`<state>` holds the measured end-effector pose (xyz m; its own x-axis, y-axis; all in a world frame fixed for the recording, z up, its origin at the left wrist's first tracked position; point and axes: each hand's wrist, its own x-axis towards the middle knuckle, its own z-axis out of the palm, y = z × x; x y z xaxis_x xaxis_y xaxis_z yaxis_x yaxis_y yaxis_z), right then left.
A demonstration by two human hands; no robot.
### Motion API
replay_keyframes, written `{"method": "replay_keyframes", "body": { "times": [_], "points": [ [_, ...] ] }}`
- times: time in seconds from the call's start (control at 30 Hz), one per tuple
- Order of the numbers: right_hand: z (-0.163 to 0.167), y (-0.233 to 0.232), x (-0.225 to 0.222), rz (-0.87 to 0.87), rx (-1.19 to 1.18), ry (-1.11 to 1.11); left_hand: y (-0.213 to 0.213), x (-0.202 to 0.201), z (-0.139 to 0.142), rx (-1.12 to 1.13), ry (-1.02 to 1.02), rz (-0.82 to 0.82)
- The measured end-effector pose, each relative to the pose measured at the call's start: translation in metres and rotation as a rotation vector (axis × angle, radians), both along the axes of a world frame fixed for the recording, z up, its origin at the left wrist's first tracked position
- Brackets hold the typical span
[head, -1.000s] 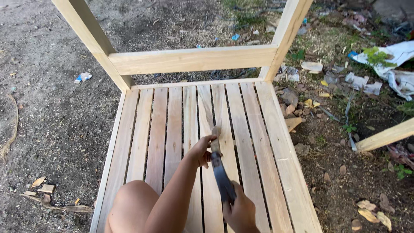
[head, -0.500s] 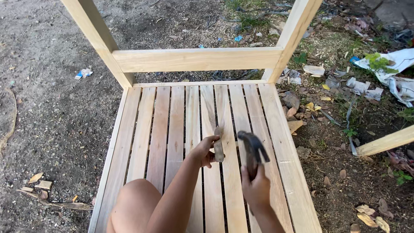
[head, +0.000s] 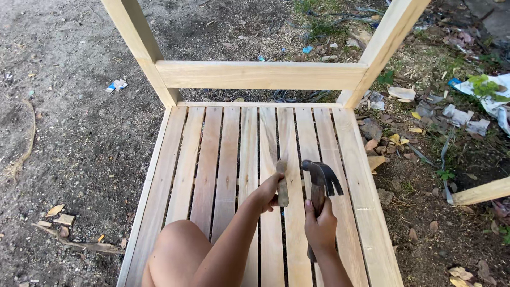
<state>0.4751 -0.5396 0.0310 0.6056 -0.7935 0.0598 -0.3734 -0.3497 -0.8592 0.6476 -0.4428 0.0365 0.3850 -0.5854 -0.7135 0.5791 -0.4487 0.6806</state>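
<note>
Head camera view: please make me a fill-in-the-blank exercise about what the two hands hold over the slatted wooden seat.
1. The right hand grips a dark claw ____ by its handle.
2. The left hand holds a short brown wooden piece upright against the pale wooden ____ of the seat frame.
3. The dark hammer head is to the ____ of the wooden piece.
4. Crumpled white paper litter lies on the ground on the ____ side of the picture.

Missing words: hammer; slats; right; right

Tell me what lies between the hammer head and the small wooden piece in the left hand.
In the head view, only bare slats show between the hammer head and the wooden piece held by the left hand.
</note>
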Motion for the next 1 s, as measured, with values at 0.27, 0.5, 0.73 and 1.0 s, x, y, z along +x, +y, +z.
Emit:
{"method": "replay_keyframes", "body": {
  "times": [0.27, 0.5, 0.73, 1.0],
  "points": [
    [-0.049, -0.008, -0.044, -0.092, 0.158, 0.31, 0.007, -0.051, -0.043, -0.281, 0.053, 0.206],
    [-0.078, -0.022, -0.065, -0.013, 0.075, 0.453, 0.034, -0.095, -0.068, -0.353, -0.004, 0.436],
    [-0.081, -0.017, -0.071, 0.022, 0.007, 0.547, 0.005, -0.09, -0.047, -0.065, -0.161, 0.346],
    [-0.089, -0.015, -0.07, -0.028, -0.004, 0.617, 0.02, -0.11, -0.064, -0.05, -0.149, 0.294]
  ]
}}
